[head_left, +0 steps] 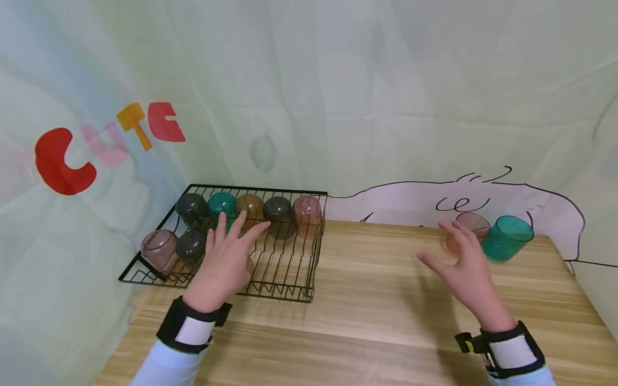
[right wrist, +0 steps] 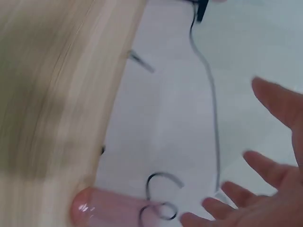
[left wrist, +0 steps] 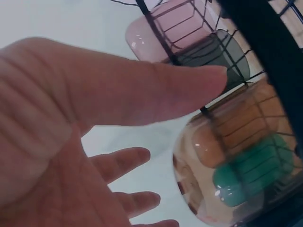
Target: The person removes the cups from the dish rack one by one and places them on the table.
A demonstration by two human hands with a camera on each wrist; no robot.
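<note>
My left hand (head_left: 243,225) hovers open over a black wire rack (head_left: 289,268), fingers spread and holding nothing. Several upturned cups stand in the rack: dark grey (head_left: 191,208), teal (head_left: 221,203), amber (head_left: 249,205) and pink (head_left: 307,212). In the left wrist view my thumb (left wrist: 189,90) stretches in front of a pink cup (left wrist: 161,28) and an amber cup (left wrist: 236,123). My right hand (head_left: 436,244) is open just short of a pink cup (head_left: 475,224) lying on its side, touching nothing. A teal cup (head_left: 507,237) lies beside it.
The wooden table (head_left: 376,300) runs from the rack to the two loose cups. A pale printed cloth backdrop (head_left: 338,107) closes off the back and both sides. The table's right edge (head_left: 586,300) is close behind the teal cup.
</note>
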